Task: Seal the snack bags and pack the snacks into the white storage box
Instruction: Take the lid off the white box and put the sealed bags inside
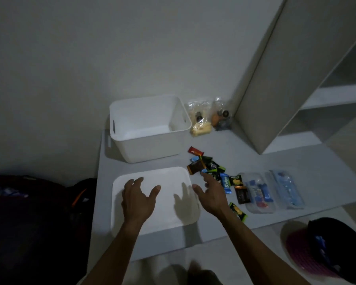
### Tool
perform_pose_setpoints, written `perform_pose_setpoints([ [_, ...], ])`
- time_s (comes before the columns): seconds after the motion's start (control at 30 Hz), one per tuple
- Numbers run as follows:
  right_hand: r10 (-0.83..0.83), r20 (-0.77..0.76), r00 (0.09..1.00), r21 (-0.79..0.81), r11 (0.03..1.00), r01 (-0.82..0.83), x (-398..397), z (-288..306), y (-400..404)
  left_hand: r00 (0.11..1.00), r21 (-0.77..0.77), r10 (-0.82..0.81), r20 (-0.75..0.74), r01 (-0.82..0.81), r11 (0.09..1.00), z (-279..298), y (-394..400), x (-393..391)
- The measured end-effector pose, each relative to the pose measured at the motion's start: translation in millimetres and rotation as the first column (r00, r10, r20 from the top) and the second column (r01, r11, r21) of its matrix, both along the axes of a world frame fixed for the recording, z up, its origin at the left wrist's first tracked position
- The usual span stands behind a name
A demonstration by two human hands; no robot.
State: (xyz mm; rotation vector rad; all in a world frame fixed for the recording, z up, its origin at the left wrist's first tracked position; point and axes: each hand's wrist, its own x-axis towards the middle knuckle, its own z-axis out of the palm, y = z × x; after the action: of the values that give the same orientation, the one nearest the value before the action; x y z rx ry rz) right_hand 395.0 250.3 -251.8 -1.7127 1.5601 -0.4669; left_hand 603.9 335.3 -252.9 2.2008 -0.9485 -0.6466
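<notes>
The white storage box [148, 128] stands open at the far left, its lid [152, 200] near. Loose snacks [212, 171] trail near-right beside the lid, nearest the right hand [211, 192], fingers spread, empty. The left hand [139, 199] hovers spread over the lid.

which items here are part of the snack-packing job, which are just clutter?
Job:
white storage box, empty
white lid, flat under the left hand
loose wrapped snacks, right hand over them
clear snack bags by the wall
clear bags with blue packs

Clutter:
dark backpack
dark cap in basket
shelf unit
</notes>
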Motion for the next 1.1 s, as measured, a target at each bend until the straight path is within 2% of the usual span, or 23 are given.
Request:
perform_pose_setpoints([
  [0.27, -0.081, 0.072, 0.994, -0.123, 0.988, 0.089, -48.9, 57.9, -89.8, 0.991, -0.249, -0.134, -0.005, 0.128, 0.96, 50.4, -98.6, -47.1],
  [0.5, -0.066, 0.076, 0.995, -0.163, 0.984, 0.078, -84.8, 74.7, -225.7, 0.977, -0.362, -0.203, 0.062, 0.212, 0.908, 78.8, -230.6, -98.2],
  [0.63, -0.025, 0.052, 0.998, -0.194, 0.98, 0.034, -97.3, 80.8, -310.5, 0.988, -0.321, -0.149, 0.044, 0.155, 0.934, 81.9, -315.1, -110.3],
  [0.8, -0.015, -0.055, 0.998, -0.162, 0.987, 0.006, -100.2, 53.1, -417.8, 0.999, -0.183, 0.034, 0.004, -0.033, 0.983, 56.3, -402.7, -104.3],
  [0.97, -0.105, -0.026, 0.994, -0.119, 0.988, 0.101, -95.1, 15.1, -486.6, 0.983, -0.082, 0.18, -0.027, -0.181, 0.98, 23.7, -452.0, -93.2],
  [1.1, -0.08, -0.056, 0.995, -0.123, 0.99, 0.073, -92.3, -9.4, -513.4, 0.96, -0.038, 0.272, -0.062, -0.275, 0.961, 1.7, -473.0, -82.7],
])
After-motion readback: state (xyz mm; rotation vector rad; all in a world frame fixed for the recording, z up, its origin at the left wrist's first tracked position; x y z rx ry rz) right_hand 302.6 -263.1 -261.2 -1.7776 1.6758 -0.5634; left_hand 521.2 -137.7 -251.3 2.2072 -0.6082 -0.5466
